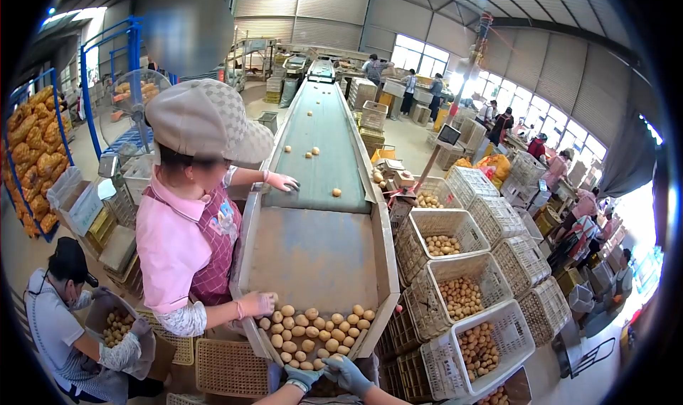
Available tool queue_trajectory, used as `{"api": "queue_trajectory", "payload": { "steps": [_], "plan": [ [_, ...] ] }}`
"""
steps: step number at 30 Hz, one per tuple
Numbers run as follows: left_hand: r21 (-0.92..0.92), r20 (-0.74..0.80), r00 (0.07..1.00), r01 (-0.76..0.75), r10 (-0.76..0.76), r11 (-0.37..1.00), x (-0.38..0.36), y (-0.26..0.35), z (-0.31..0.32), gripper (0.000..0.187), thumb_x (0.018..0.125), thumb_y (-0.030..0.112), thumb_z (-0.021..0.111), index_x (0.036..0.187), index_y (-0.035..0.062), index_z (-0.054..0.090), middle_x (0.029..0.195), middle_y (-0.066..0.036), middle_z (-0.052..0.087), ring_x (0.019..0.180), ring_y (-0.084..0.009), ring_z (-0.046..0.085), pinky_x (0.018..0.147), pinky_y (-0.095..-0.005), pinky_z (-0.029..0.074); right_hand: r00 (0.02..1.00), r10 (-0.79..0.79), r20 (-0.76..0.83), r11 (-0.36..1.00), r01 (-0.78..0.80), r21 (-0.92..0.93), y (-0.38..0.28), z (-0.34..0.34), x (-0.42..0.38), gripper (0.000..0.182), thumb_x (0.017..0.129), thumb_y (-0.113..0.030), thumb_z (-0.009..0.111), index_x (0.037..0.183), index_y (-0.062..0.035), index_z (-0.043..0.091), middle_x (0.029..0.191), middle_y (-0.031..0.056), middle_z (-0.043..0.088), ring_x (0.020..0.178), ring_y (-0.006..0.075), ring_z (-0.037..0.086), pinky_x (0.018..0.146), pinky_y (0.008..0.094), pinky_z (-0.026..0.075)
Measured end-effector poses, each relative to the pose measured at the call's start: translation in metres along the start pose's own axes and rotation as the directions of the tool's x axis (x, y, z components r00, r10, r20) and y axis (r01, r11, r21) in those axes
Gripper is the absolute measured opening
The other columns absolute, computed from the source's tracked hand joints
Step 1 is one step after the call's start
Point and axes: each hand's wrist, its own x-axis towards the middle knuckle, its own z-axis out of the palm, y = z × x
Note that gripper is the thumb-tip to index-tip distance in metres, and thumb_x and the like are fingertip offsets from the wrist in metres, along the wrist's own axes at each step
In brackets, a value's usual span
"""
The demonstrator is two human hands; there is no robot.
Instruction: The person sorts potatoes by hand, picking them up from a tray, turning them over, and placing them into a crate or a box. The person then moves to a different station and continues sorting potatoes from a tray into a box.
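My left hand [303, 378], in a grey-blue glove, reaches to the open lower end of the sorting chute [320, 252]. Its fingers are stretched out against the nearest potatoes [306, 344]. Beside it, my right hand [346, 376], gloved alike, has its fingers extended toward the left at the same edge; no potato shows in its grip. Several round tan potatoes are heaped across the chute's lower end. A co-worker in a pink shirt [167, 245] stands at the chute's left side, one gloved hand [257, 305] by the heap and the other over the belt.
A green conveyor belt [331, 142] runs away from the chute, carrying a few potatoes. White crates [523, 334] of potatoes line the right side. At lower left a person [67, 334] holds a container of potatoes. A brown crate [231, 367] stands left of my hands.
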Motion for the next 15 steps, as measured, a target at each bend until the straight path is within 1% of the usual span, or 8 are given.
{"api": "queue_trajectory", "payload": {
  "steps": [2, 3, 5, 6, 7, 10, 12, 15],
  "plan": [
    [0.018, -0.05, 0.999, 0.007, -0.007, 1.0, -0.009, 0.001, 0.012, 0.084, 0.099, 0.074, 0.019, 0.166, 0.0236, 0.026, 0.173, -0.005, 0.023, 0.157, -0.0352, 0.024, 0.124, -0.0635, 0.021, 0.998, 0.017, -0.067, 1.0, -0.017, -0.004, 0.0, 0.006, -0.028, 0.022, 0.105, -0.022, 0.064, 0.125, -0.0139, 0.06, 0.112, 0.0015, 0.07, 0.087, 0.0077, 0.067, 0.079, 0.0271, 0.059],
    [0.033, -0.102, 0.995, 0.012, -0.008, 0.999, -0.018, -0.001, 0.021, 0.084, 0.099, 0.074, 0.019, 0.166, 0.0242, 0.025, 0.174, -0.004, 0.023, 0.158, -0.0344, 0.023, 0.124, -0.0627, 0.022, 0.997, 0.015, -0.073, 1.0, -0.015, 0.001, 0.0, 0.009, -0.039, 0.022, 0.105, -0.022, 0.064, 0.125, -0.0139, 0.06, 0.112, 0.0015, 0.07, 0.087, 0.0077, 0.067, 0.079, 0.0271, 0.059],
    [0.047, -0.153, 0.988, 0.006, 0.001, 0.999, -0.025, -0.006, 0.028, 0.083, 0.099, 0.073, 0.019, 0.167, 0.0251, 0.023, 0.174, -0.004, 0.021, 0.159, -0.0348, 0.02, 0.125, -0.0618, 0.02, 0.999, 0.01, -0.052, 0.991, -0.016, -0.133, -0.006, 0.014, -0.055, 0.028, 0.105, -0.021, 0.063, 0.132, -0.0147, 0.055, 0.113, 0.0019, 0.071, 0.09, 0.0112, 0.068, 0.081, 0.0272, 0.059],
    [0.017, -0.178, 0.984, 0.031, -0.028, 0.999, -0.023, -0.005, 0.026, 0.086, 0.097, 0.075, 0.02, 0.167, 0.0253, 0.023, 0.174, -0.004, 0.022, 0.159, -0.0334, 0.02, 0.125, -0.0611, 0.018, 0.998, 0.057, -0.04, 0.996, -0.06, -0.062, -0.009, 0.015, -0.058, 0.029, 0.106, -0.022, 0.062, 0.133, -0.0148, 0.055, 0.117, 0.0026, 0.07, 0.095, 0.0137, 0.068, 0.083, 0.0269, 0.059],
    [-0.013, -0.201, 0.978, 0.054, -0.055, 0.998, -0.019, -0.002, 0.024, 0.089, 0.096, 0.078, 0.02, 0.167, 0.0255, 0.023, 0.174, -0.003, 0.022, 0.159, -0.0321, 0.021, 0.126, -0.0604, 0.017, 0.998, 0.053, -0.042, 0.997, -0.055, -0.059, -0.012, 0.019, -0.06, 0.029, 0.106, -0.022, 0.062, 0.133, -0.0148, 0.055, 0.117, 0.0026, 0.07, 0.095, 0.0137, 0.068, 0.083, 0.0269, 0.059],
    [-0.107, -0.269, 0.954, 0.109, -0.135, 0.988, -0.005, 0.008, 0.015, 0.097, 0.091, 0.086, 0.022, 0.167, 0.026, 0.024, 0.174, -0.001, 0.023, 0.159, -0.028, 0.021, 0.126, -0.0583, 0.013, 0.998, 0.011, 0.063, 0.991, -0.02, 0.13, -0.016, 0.029, -0.065, 0.03, 0.107, -0.024, 0.061, 0.135, -0.0145, 0.055, 0.122, 0.0029, 0.068, 0.099, 0.0134, 0.067, 0.085, 0.027, 0.058],
    [-0.134, -0.307, 0.938, 0.124, -0.16, 0.983, -0.004, 0.009, 0.009, 0.099, 0.089, 0.088, 0.023, 0.167, 0.0261, 0.024, 0.174, -0.001, 0.023, 0.159, -0.0272, 0.021, 0.126, -0.0581, 0.012, 0.997, -0.003, 0.082, 0.999, 0.006, -0.036, -0.016, 0.03, -0.065, 0.03, 0.107, -0.025, 0.061, 0.135, -0.0133, 0.056, 0.125, 0.0022, 0.066, 0.102, 0.014, 0.066, 0.085, 0.0262, 0.056],
    [-0.094, -0.296, 0.946, 0.11, -0.133, 0.99, -0.005, 0.01, 0.006, 0.097, 0.091, 0.086, 0.023, 0.167, 0.0257, 0.025, 0.174, -0.002, 0.023, 0.159, -0.0286, 0.021, 0.125, -0.0596, 0.013, 0.997, -0.019, 0.076, 0.999, 0.022, -0.033, -0.015, 0.03, -0.066, 0.034, 0.109, -0.032, 0.055, 0.137, -0.0122, 0.055, 0.127, 0.0034, 0.066, 0.106, 0.0172, 0.067, 0.087, 0.0276, 0.057]
  ]
}}
